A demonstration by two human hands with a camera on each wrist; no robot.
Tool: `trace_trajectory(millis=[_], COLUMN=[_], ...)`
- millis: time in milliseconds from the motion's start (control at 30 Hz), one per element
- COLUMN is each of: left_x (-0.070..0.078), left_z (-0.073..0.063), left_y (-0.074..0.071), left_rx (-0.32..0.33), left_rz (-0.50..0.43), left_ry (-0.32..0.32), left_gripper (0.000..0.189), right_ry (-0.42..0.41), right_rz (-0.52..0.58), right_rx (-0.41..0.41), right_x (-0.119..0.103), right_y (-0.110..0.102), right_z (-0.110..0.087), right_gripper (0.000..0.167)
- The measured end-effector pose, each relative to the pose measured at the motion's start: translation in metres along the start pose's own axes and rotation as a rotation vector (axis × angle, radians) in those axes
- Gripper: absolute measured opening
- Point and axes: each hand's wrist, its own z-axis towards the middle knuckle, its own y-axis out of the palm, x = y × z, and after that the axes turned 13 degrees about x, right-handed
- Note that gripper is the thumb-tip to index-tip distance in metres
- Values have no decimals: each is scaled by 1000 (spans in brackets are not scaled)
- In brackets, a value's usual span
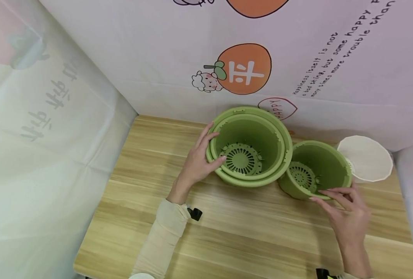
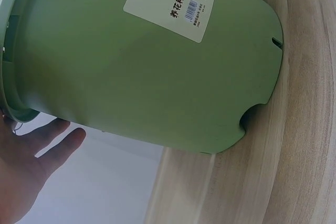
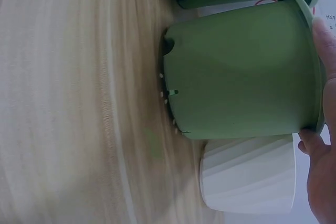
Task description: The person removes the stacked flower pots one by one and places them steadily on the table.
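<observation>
Two green plastic flower pots stand nested at the back of the table, the inner pot [image 1: 250,130] sitting inside the larger outer pot [image 1: 287,159]. My left hand [image 1: 200,161] grips their left rim, thumb over the edge on the near side. In the left wrist view the outer pot [image 2: 147,72] bears a white printed label [image 2: 178,9] on its side. To the right stands a smaller green pot [image 1: 333,166] with a slotted base. My right hand [image 1: 353,217] pinches its near rim between thumb and fingers. Its smooth side shows in the right wrist view.
A white pot [image 1: 367,159] with a faceted rim stands behind the smaller green pot, at the back right. The wooden table [image 1: 248,232] backs onto a printed cloth [image 1: 157,58], and another cloth hangs along the left side.
</observation>
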Motion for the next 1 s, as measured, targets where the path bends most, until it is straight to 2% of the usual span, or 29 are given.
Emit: trace_trajectory(millis=[167,267,667,867,1000], left_x=[0,0,0,-1,-1], left_z=[0,0,0,0,0], left_y=[-1,-1,0,0,0], left_rx=[4,4,5,0,-5], left_rz=[-5,-5,-5,-3,46], left_ry=[-2,-3,7,24,61], left_gripper=[75,76,77,79,85], right_ry=[-34,-26,-42,-32,-71], right_rz=[-8,-34,-20,-60,-113], right_rx=[15,6,23,8,39], right_x=[1,0,0,-4,-11], right_y=[2,0,5,6,9], right_z=[-6,-10,-12,-14,-12], right_gripper=[62,66,64,69,73])
